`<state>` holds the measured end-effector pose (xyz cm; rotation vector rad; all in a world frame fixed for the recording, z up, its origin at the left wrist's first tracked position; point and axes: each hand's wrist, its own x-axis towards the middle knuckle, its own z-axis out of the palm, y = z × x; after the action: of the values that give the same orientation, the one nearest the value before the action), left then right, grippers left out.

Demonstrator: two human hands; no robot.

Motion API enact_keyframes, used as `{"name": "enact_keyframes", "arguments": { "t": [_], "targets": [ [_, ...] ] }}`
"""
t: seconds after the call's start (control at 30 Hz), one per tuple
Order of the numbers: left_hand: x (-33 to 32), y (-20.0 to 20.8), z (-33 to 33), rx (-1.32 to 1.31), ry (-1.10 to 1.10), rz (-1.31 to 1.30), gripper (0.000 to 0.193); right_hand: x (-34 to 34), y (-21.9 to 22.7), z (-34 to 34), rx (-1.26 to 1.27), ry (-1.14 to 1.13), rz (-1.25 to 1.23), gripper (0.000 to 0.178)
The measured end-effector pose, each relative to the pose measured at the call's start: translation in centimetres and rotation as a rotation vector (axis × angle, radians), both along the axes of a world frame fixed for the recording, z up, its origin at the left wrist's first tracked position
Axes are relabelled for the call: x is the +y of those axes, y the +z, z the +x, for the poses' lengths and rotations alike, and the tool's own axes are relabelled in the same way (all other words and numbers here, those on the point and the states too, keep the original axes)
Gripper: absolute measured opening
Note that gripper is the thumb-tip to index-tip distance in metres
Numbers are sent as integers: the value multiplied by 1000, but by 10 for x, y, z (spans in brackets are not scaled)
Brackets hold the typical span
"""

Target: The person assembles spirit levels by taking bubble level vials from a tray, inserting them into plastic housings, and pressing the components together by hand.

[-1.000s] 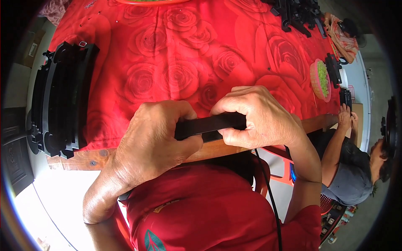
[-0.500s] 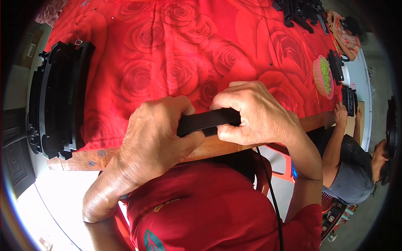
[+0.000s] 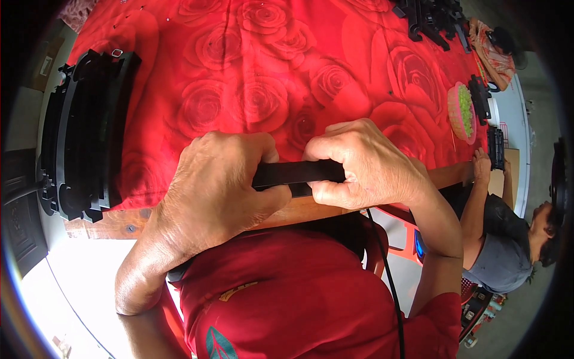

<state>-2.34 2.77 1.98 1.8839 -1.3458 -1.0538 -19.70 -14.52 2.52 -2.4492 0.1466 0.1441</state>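
Observation:
A flat black plastic bar (image 3: 293, 172) is held level between my hands, just above the table's near edge. My left hand (image 3: 224, 179) grips its left end, thumb along the near side and curled fingers over the far side. The right end is pinched by my right hand (image 3: 362, 164), with thumb below and bent fingers above. Both ends of the bar are hidden inside my hands, so its full length does not show.
A red rose-patterned cloth (image 3: 197, 102) covers the table. Long black plastic parts (image 3: 89, 137) are stacked at the left edge; more black parts (image 3: 427, 21) lie far right. At right are a pink-rimmed basket (image 3: 460, 113) of green bits and a co-worker (image 3: 502, 239) handling a black part.
The bar has turned slightly and now lies more nearly level. Both hands keep their hold on it. The whole view has shifted a little.

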Motion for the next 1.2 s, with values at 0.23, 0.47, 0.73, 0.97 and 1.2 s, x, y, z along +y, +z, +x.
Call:
{"name": "enact_keyframes", "arguments": {
  "t": [0.23, 0.47, 0.73, 0.97, 1.2],
  "targets": [
    [1, -3, -4, 22, 84, -28, 15, -17, -1, -2, -7, -9, 51, 23],
    [0, 5, 5, 11, 84, 15, 16, -21, 16, -14, 108, -181, 400, 32],
    [-6, 8, 4, -17, -127, -105, 23, -7, 9, -17, -27, -153, 318, 29],
    [-8, -6, -7, 113, -40, -95, 23, 3, 0, -18, -169, -235, 325, 30],
    [-8, -1, -14, 153, -30, -73, 19, 8, -5, -23, -299, -231, 266, 24]
  ]
}}
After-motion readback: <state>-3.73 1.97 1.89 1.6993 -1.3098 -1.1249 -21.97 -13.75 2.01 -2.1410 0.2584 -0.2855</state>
